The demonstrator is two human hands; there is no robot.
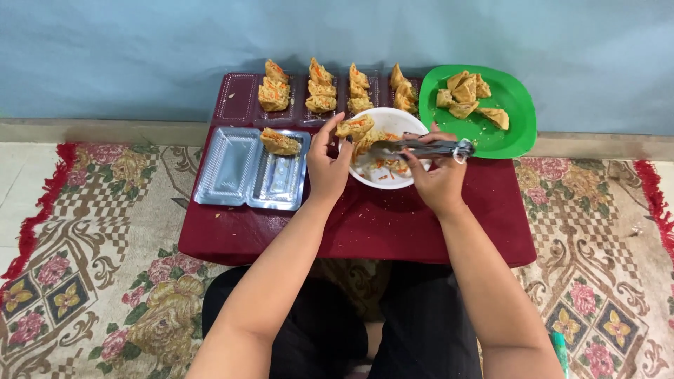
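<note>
While its long axis runs left to right across the white bowl (404,121), the metal spoon (421,147) points its bowl end left, toward the stuffed tofu piece (354,127), and its handle end right. That piece sits at the bowl's far left rim, pinched between the thumb and fingers of the left hand (327,166), whose forearm comes up from the near side with the palm turned right. The right hand (440,179) is clenched on the spoon's handle, wrist bent, knuckles over the bowl's right edge. Both forearms rise from the near edge over a low table with a dark red cloth (365,224). Left of the bowl lies an open clear plastic container (242,175) with one piece in its right compartment. Further back stand more clear containers (239,98) in a row, most holding filled pieces. At far right sits a green plate (516,126) with plain tofu pieces.
</note>
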